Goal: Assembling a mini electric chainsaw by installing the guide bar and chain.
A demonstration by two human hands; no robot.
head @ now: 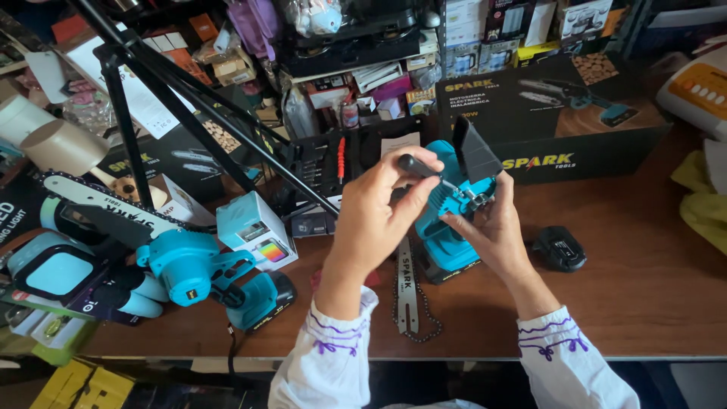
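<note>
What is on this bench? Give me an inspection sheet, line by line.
Surface: brown wooden table, crowded at left and back.
Job's things: blue mini chainsaw body held upright; black-handled tool at its head; guide bar with loose chain flat on the table beneath.
Clutter: second blue mini chainsaw, small blue box, black battery pack, black product carton.
Grippers: left hand grips the tool; right hand steadies the saw body.
Cables: thin black cord over the front edge.
Surroundings: black tripod legs, stacked boxes behind.
</note>
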